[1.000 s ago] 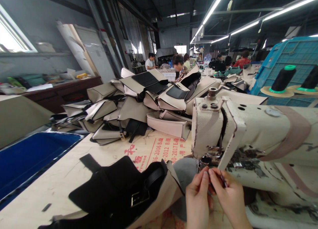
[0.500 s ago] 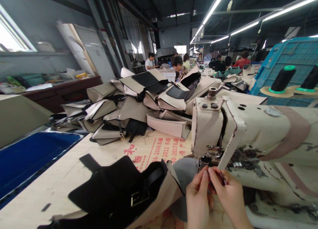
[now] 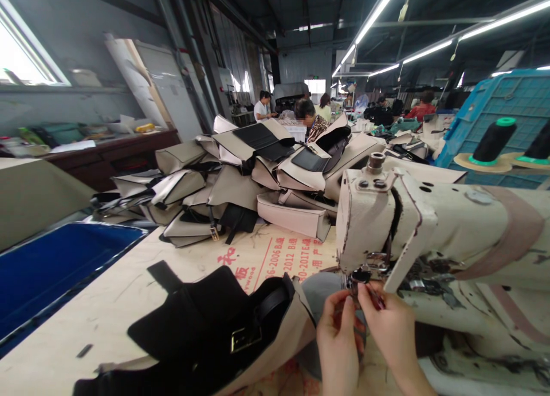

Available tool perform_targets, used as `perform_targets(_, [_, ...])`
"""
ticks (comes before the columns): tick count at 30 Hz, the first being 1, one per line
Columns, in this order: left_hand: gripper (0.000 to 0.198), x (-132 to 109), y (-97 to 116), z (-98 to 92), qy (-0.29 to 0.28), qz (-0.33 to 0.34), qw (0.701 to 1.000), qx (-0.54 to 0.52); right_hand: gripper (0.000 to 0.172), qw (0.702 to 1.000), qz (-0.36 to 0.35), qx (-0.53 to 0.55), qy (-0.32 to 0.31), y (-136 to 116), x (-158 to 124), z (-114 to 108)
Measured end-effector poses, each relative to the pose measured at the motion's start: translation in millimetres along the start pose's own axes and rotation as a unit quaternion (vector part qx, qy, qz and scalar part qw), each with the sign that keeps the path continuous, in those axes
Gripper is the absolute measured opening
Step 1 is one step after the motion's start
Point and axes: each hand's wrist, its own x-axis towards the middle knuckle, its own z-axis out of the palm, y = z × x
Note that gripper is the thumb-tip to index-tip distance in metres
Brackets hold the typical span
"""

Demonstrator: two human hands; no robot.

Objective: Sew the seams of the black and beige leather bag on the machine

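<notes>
In the head view, the right hand (image 3: 392,321) has its fingers closed on a slim dark item (image 3: 378,299), perhaps snips, near the sewing machine's (image 3: 365,227) needle area, presumably for close work. Whether the left hand's (image 3: 339,344) bent fingers pinch anything, I cannot tell. The buckled handbag (image 3: 201,313) lies alongside on plywood (image 3: 116,304), seemingly for easy reach.

Sewing workshop: sewing machine (image 3: 455,212), thread spools (image 3: 494,142), heaped bags (image 3: 234,187).

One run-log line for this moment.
left hand: close to sewing machine, grip unclear | right hand: holding small dark item | bag: on table, beside left hand
</notes>
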Motion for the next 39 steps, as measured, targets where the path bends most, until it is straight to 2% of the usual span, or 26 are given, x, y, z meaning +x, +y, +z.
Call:
perform_targets(5, [0.026, 5.7, 8.7, -2.3, 0.035, 0.051, 0.995, 0.083, 0.034, 0.997, -0.061, -0.03, 0.025, 4.8, 0.4, 1.4])
perform_targets(10, [0.03, 2.5, 2.9, -5.1, 0.021, 0.075, 0.99, 0.121, 0.029, 0.992, -0.111, -0.029, 0.046, 16.3, 1.6, -5.2])
perform_targets(16, [0.041, -2.4, -8.8, -1.8, -0.008, 0.053, 0.996, 0.076, 0.036, 0.996, -0.081, -0.018, 0.037, 17.4, -7.8, -4.0])
perform_targets(22, [0.041, 0.6, -5.0, -0.6, -0.016, 0.031, 0.997, 0.069, 0.052, 0.997, -0.029, -0.049, 0.054, 14.7, -4.0, -14.0])
perform_targets(24, [0.042, 0.1, -1.6, -2.4, -0.016, 0.021, 0.997, 0.077, 0.052, 0.998, -0.009, -0.06, 0.023, 17.8, -6.1, -21.7])
perform_targets(27, [0.043, -3.2, 2.8, -8.3, -0.006, 0.007, 0.996, 0.083, 0.041, 0.995, 0.013, -0.061, -0.073, 20.0, -16.2, -31.3])
perform_targets(30, [0.045, -9.4, 0.5, -18.2, 0.005, -0.006, 0.996, 0.089, 0.031, 0.99, -0.037, -0.049, -0.129, 10.6, -28.1, -31.9])
perform_targets(33, [0.04, -16.8, -12.1, -29.6, -0.006, 0.012, 0.996, 0.09, 0.034, 0.99, -0.069, -0.038, -0.118, -5.0, -33.8, -23.9])
perform_targets(36, [0.037, -22.4, -30.2, -39.0, -0.02, 0.03, 0.995, 0.094, 0.041, 0.994, -0.027, -0.033, -0.099, -14.5, -33.1, -14.3])
perform_targets(39, [0.039, -24.4, -44.6, -44.2, -0.018, 0.02, 0.994, 0.11, 0.042, 0.995, 0.016, -0.023, -0.099, -17.8, -30.8, -6.1])
